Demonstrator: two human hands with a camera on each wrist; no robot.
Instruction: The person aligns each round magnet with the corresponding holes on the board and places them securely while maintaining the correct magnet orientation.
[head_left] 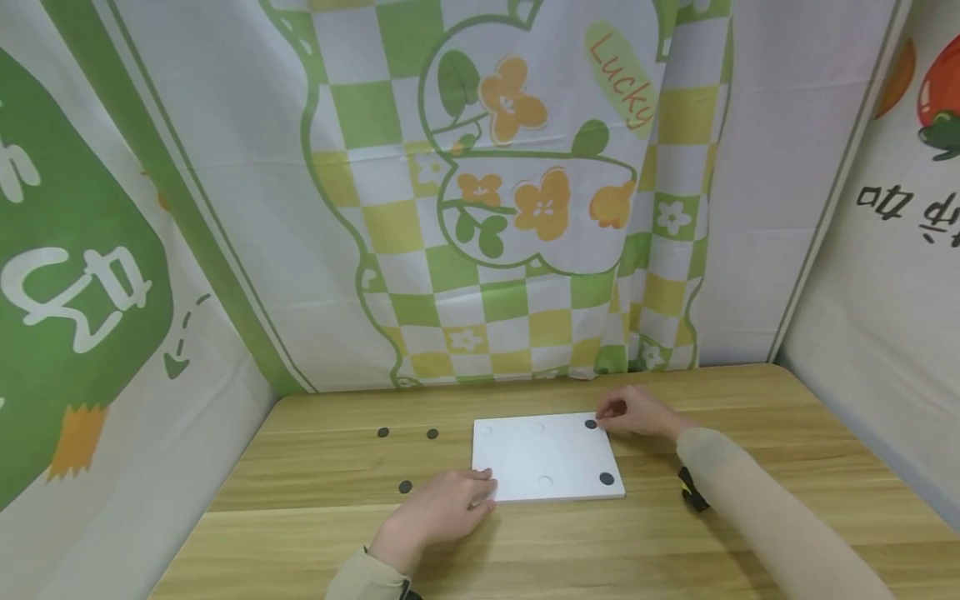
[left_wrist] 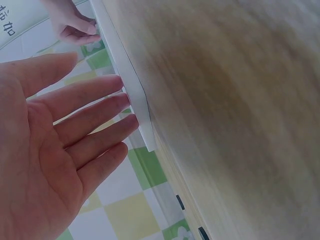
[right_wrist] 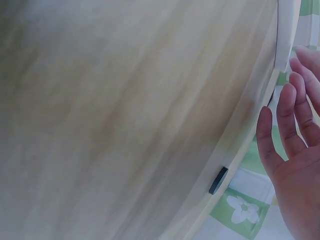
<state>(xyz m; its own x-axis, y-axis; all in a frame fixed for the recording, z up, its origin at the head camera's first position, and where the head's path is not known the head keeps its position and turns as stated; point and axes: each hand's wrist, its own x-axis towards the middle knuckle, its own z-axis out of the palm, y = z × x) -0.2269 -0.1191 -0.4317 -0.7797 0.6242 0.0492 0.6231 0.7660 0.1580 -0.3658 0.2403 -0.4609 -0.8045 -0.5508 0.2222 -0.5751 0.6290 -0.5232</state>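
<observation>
A white rectangular board (head_left: 536, 458) with shallow round recesses lies flat on the wooden table. One black disc (head_left: 591, 424) sits at its upper right corner, and a second black disc (head_left: 607, 478) at its lower right. My left hand (head_left: 442, 504) rests at the board's lower left corner; in the left wrist view its fingers (left_wrist: 100, 117) are straight, with the tips against the white edge. At the upper right corner, my right hand (head_left: 636, 412) has its fingertips right beside the upper disc. Relaxed, slightly bent fingers (right_wrist: 286, 112) show in the right wrist view.
To the board's left lie three loose black discs, the nearest disc (head_left: 406, 486) close to my left hand. Another black disc (right_wrist: 218, 180) lies on the table (right_wrist: 125, 125) in the right wrist view. A patterned curtain (head_left: 517, 317) hangs behind the table's far edge.
</observation>
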